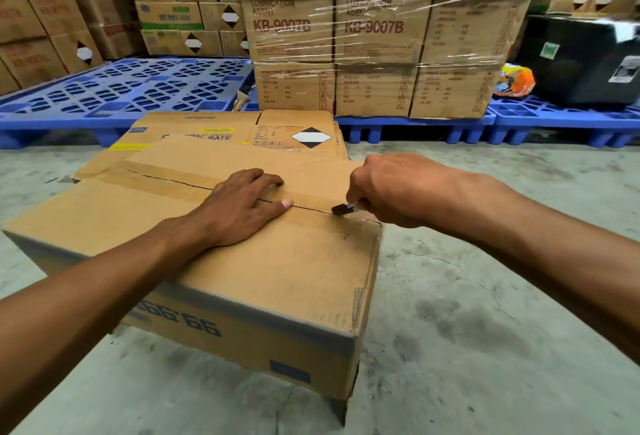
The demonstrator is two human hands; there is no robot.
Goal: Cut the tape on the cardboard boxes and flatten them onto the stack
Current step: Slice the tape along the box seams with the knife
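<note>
— While the left hand (242,206) presses flat on the box (214,261), which step is this?

— Cutting the tape (173,180) along the top seam. The right hand (391,189) grips a small knife (341,209), its blade at the seam's right end.

— Fingers?

— Left ones straight and spread across the seam; right ones curled tight round the knife.

— Next?

— Probably finishing the slit, then folding the box onto the flattened stack (221,130) just behind.

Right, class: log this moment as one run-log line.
step: cutting tape | left hand: flat on box | right hand: grips cutter at seam's right end | flattened stack: behind box
</note>
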